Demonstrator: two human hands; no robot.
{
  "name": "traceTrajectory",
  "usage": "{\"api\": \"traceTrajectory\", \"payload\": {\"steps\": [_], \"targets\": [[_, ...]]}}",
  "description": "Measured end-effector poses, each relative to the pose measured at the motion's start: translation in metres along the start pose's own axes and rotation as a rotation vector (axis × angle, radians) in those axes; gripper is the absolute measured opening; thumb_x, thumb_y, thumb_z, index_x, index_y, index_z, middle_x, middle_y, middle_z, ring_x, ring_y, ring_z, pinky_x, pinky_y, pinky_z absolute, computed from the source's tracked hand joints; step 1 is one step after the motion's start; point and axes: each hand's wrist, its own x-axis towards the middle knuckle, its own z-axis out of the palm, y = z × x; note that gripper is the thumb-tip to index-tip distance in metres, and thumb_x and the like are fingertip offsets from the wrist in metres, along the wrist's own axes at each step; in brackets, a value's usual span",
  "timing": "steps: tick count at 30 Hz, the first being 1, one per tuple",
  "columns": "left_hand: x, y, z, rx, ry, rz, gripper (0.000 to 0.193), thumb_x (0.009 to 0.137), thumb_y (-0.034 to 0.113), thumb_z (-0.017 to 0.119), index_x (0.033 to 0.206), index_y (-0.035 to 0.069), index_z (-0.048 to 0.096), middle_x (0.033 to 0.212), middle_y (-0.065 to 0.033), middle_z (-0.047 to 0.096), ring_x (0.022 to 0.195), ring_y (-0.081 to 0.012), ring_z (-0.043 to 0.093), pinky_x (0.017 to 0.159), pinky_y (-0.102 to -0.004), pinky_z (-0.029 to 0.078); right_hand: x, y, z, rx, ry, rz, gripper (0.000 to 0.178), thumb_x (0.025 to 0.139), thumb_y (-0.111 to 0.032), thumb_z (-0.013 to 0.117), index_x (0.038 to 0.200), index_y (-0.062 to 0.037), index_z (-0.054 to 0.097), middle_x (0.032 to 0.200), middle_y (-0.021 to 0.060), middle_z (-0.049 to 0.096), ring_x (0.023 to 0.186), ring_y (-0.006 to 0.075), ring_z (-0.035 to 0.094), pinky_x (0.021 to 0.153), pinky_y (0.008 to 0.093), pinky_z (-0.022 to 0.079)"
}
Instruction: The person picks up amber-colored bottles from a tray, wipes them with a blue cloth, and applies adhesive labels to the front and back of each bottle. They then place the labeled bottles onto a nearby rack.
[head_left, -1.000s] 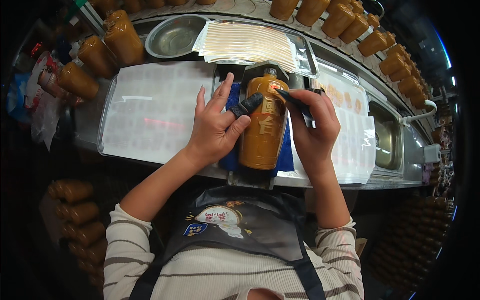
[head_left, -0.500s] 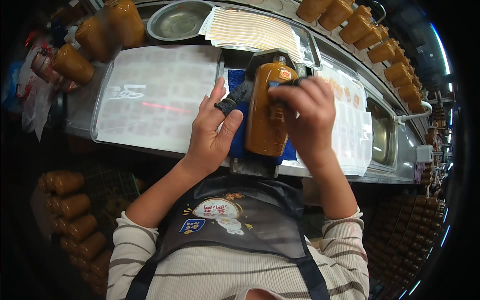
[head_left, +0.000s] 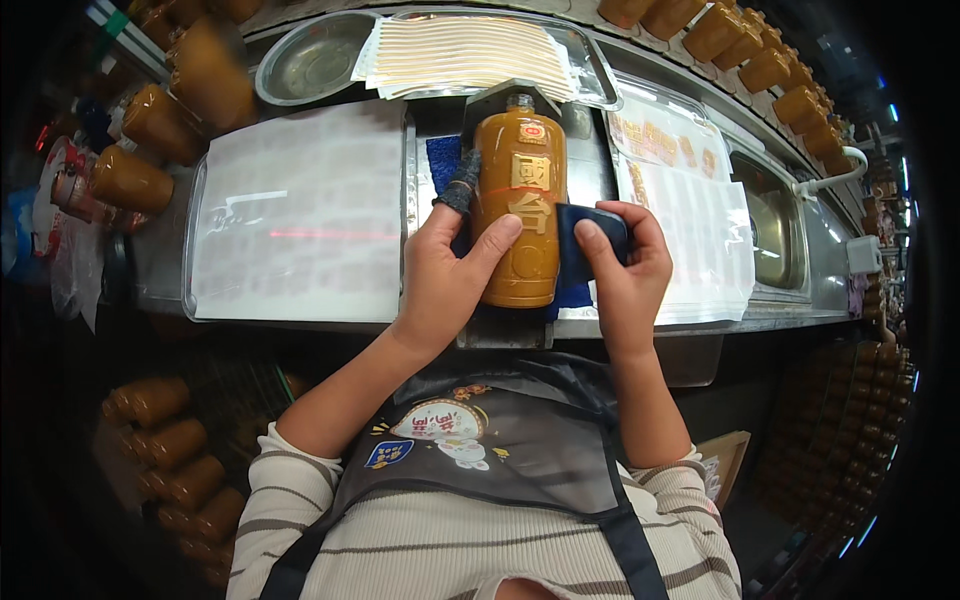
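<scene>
A brown glazed bottle (head_left: 518,275) lies on its back, neck away from me, with gold characters and a small red-and-gold emblem down its front. My left hand (head_left: 440,270) grips its left side, thumb pressed on the front. A dark wrap (head_left: 458,192) covers one of that hand's fingers. My right hand (head_left: 637,275) pinches a flat dark blue scraper-like pad (head_left: 570,243), whose edge meets the bottle's right side. Beneath the bottle lies a blue cloth (head_left: 440,160), on a metal stand (head_left: 500,335).
White sheets on a tray (head_left: 300,210) lie to the left; more sheets with gold decals (head_left: 660,140) lie right, before a sink (head_left: 775,240). Behind stand a metal bowl (head_left: 315,60) and a tray of striped strips (head_left: 465,55). Brown bottles (head_left: 130,180) surround the bench.
My right hand has come down from the bottle's upper front to its right side, uncovering the gold characters. My left hand has closed onto the bottle, its thumb now on the front.
</scene>
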Motion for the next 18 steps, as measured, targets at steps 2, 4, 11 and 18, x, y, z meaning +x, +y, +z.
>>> {"api": "traceTrajectory", "payload": {"steps": [2,4,11,18], "targets": [[0.001,0.001,0.002,-0.049,-0.009,0.021,0.045,0.096,0.011,0.066,0.136,-0.003,0.050,0.123,-0.0095,0.062,0.111,-0.0135,0.059,0.097,-0.0289,0.048,0.008,0.018,-0.011,0.036,0.035,0.059,0.023,0.087,-0.007,0.075,0.105,0.0000,0.063,0.090,0.0029,0.064,0.077,0.0047,0.058,0.068,0.0180,0.048],[0.002,-0.002,0.003,-0.077,0.000,0.005,0.047,0.096,0.012,0.066,0.138,-0.003,0.049,0.124,-0.0094,0.061,0.112,-0.0139,0.059,0.098,-0.0291,0.048,0.000,0.015,-0.011,0.044,0.023,0.046,0.021,0.087,-0.006,0.074,0.104,-0.0004,0.062,0.089,0.0032,0.064,0.075,0.0055,0.058,0.066,0.0189,0.048],[0.005,-0.009,0.004,0.006,0.091,0.113,0.031,0.095,0.019,0.069,0.117,-0.002,0.064,0.111,-0.0096,0.069,0.101,-0.0141,0.062,0.091,-0.0326,0.049,-0.004,0.004,-0.011,0.107,-0.033,0.042,0.020,0.088,-0.006,0.074,0.103,-0.0013,0.062,0.090,0.0015,0.063,0.078,0.0051,0.058,0.068,0.0193,0.047],[0.010,0.013,-0.007,0.957,-0.008,0.656,0.027,0.094,0.032,0.063,0.114,0.018,0.076,0.157,-0.0194,0.036,0.142,-0.0431,0.034,0.114,-0.0643,0.011,0.006,0.030,-0.028,0.226,0.004,0.120,0.016,0.090,-0.006,0.070,0.103,0.0000,0.062,0.091,0.0031,0.065,0.084,0.0066,0.059,0.074,0.0204,0.048]]}}
